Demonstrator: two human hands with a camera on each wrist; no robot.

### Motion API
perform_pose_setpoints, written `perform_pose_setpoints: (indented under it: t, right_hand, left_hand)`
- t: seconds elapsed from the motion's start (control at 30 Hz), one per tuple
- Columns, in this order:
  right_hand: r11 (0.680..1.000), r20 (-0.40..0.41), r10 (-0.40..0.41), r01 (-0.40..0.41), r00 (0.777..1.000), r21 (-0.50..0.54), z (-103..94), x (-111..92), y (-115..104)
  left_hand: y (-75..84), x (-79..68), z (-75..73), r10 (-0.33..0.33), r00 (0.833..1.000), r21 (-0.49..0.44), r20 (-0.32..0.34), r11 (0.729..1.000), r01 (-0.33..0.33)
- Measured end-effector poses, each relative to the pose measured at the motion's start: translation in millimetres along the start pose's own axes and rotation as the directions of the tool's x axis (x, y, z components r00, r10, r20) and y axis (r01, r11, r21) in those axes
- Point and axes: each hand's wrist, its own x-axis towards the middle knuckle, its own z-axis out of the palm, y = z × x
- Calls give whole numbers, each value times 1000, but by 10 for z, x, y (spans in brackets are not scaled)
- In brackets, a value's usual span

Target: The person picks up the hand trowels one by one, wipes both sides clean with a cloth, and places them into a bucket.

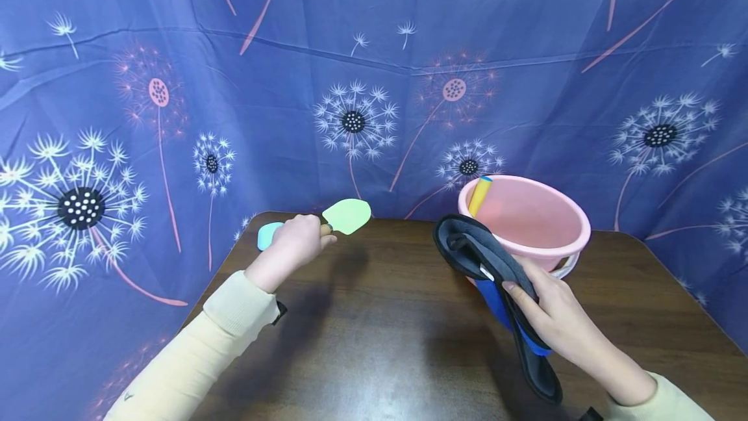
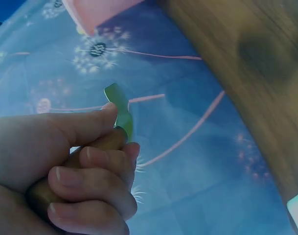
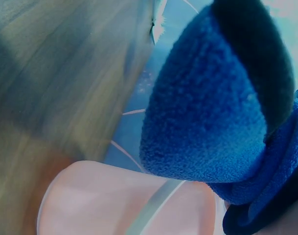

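My left hand (image 1: 297,240) grips the wooden handle of a small trowel (image 1: 347,216) with a light green blade. The trowel is held above the table, its blade pointing right. In the left wrist view, the fingers (image 2: 92,183) curl round the handle and the thumb lies along it toward the blade. My right hand (image 1: 563,317) pinches a folded, fuzzy blue mop pad (image 1: 497,271) with black edging and backing. This pad hangs in front of the pink bucket (image 1: 528,249), hiding part of its left side; the right wrist view shows its blue pile close up.
Out of the bucket's left side sticks a yellow handle (image 1: 480,196) with a blue end. A light-blue object (image 1: 267,236) is partly hidden behind my left hand. The brown wooden table (image 1: 380,330) ends at a blue dandelion-print curtain (image 1: 280,115).
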Motion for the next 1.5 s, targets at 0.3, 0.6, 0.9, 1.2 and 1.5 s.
perform_pose_setpoints:
  t: [0.3,0.6,0.9,1.2,1.5]
  right_hand:
    - [1000,-28,-7,7,1000,-8,-69,20,-32]
    - [1000,-9,-6,6,1000,-25,-175,78,-109]
    - [997,-42,-65,63,997,-53,-260,155,-221]
    - [983,-39,-168,164,985,-78,-375,280,-367]
    - [955,-23,-291,288,957,-75,-389,363,-453]
  left_hand:
    - [142,-159,-121,39,999,-20,-35,999,-39]
    - [288,-321,-183,144,984,-29,-104,989,-147]
    - [449,-437,-229,250,965,-28,-78,967,-253]
    - [557,-493,-243,408,913,-177,5,899,-401]
    - [665,-457,-183,615,787,-211,57,777,-593]
